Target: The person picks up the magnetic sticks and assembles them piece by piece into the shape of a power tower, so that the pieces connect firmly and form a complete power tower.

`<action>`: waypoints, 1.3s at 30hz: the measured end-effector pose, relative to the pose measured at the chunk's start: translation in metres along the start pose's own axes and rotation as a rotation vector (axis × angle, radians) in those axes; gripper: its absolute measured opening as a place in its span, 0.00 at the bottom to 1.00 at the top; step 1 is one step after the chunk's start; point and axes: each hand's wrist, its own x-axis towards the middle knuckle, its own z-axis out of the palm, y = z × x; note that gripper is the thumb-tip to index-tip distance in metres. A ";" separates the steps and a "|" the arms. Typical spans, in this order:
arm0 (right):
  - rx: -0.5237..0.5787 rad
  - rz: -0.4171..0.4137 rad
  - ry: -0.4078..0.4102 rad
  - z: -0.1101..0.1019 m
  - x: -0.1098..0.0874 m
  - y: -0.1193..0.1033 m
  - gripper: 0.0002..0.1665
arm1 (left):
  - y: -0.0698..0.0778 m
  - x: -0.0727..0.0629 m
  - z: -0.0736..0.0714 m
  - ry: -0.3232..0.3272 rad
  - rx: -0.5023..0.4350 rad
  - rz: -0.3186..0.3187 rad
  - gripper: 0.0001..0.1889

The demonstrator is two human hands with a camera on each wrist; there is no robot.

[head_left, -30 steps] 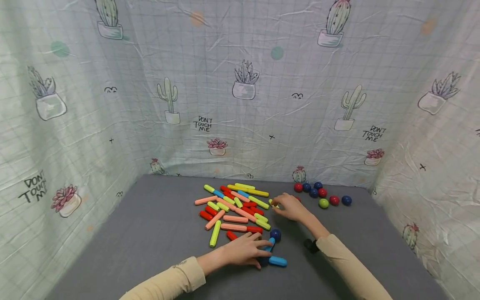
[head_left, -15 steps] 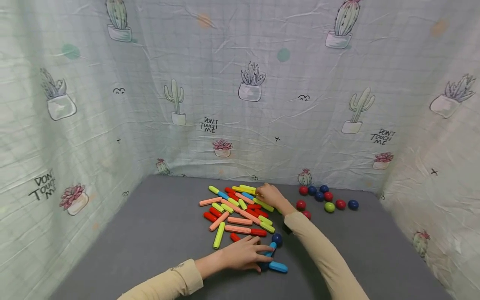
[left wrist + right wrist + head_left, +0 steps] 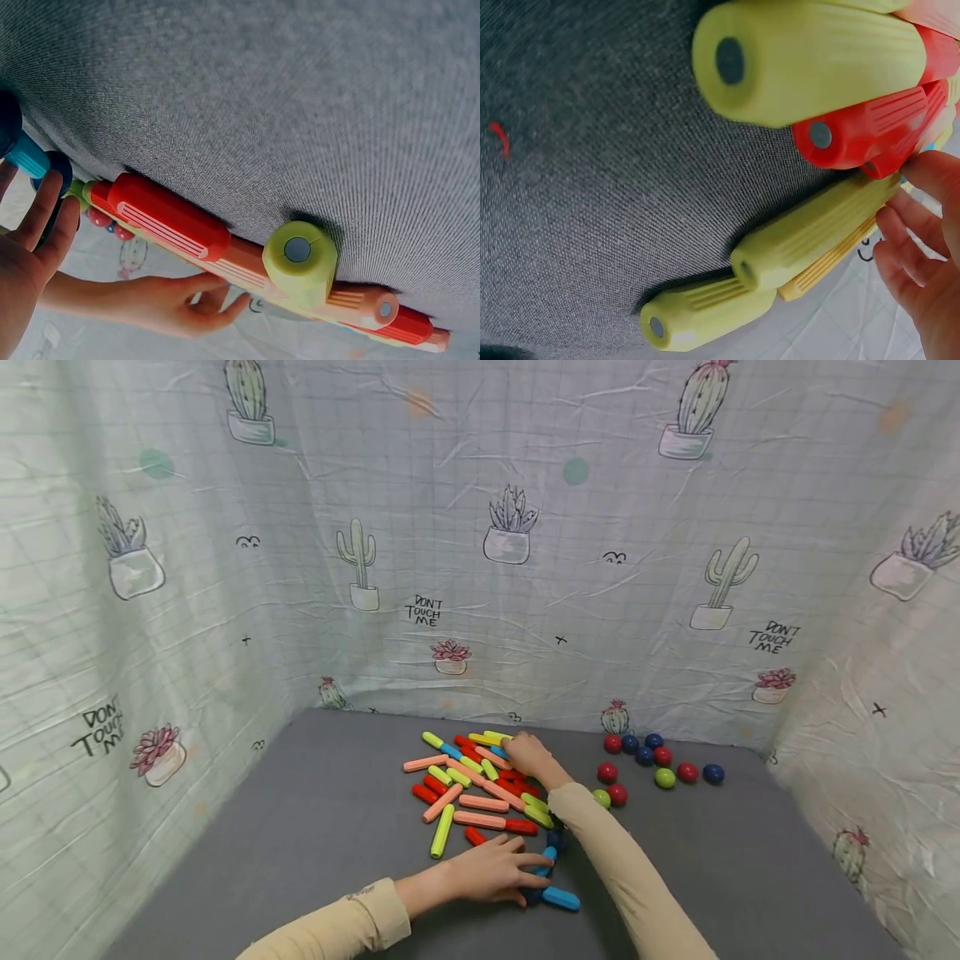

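Observation:
My left hand [image 3: 486, 870] lies low over a small group of light blue magnetic sticks and dark blue balls, fingers spread and loosely bent. One light blue stick [image 3: 561, 898] pokes out past its fingertips; a dark blue ball [image 3: 555, 839] sits just beyond. Part of another ball is hidden beneath the hand. At the back of the stick pile, my right hand [image 3: 531, 755] reaches down by a blue stick [image 3: 498, 752]. In the right wrist view its thumb [image 3: 930, 169] meets the far end of a yellow-green stick [image 3: 817, 232]; whether it pinches anything is hidden.
Red, salmon and yellow-green sticks lie in a loose pile, including a salmon one [image 3: 483, 803]. Right of it are scattered balls, among them a green ball [image 3: 664, 778] and a red ball [image 3: 687, 772]. A cactus-printed curtain [image 3: 480, 568] encloses the grey table [image 3: 315, 827].
My right hand has moved left from beside the balls to the pile's far edge, its forearm now over the table's middle. The left hand keeps its place. The view has shifted slightly.

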 end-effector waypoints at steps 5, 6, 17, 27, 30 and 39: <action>-0.032 0.006 -0.002 -0.002 -0.001 0.001 0.12 | 0.001 0.001 -0.001 -0.001 0.005 -0.004 0.22; -0.056 0.004 0.003 -0.002 -0.002 0.002 0.13 | 0.001 0.001 -0.002 -0.002 0.005 -0.005 0.22; -0.236 -0.094 0.215 -0.017 -0.020 0.014 0.14 | 0.001 0.003 -0.001 -0.025 -0.005 -0.004 0.23; 0.017 -0.213 0.231 -0.037 -0.078 0.016 0.13 | 0.000 0.005 -0.003 -0.018 0.017 -0.016 0.23; 0.056 -0.223 0.211 -0.036 -0.107 0.016 0.12 | 0.000 0.006 -0.003 -0.020 0.018 -0.019 0.23; 0.157 -0.051 0.083 -0.023 -0.186 0.032 0.10 | 0.001 0.011 -0.004 -0.012 0.018 -0.028 0.23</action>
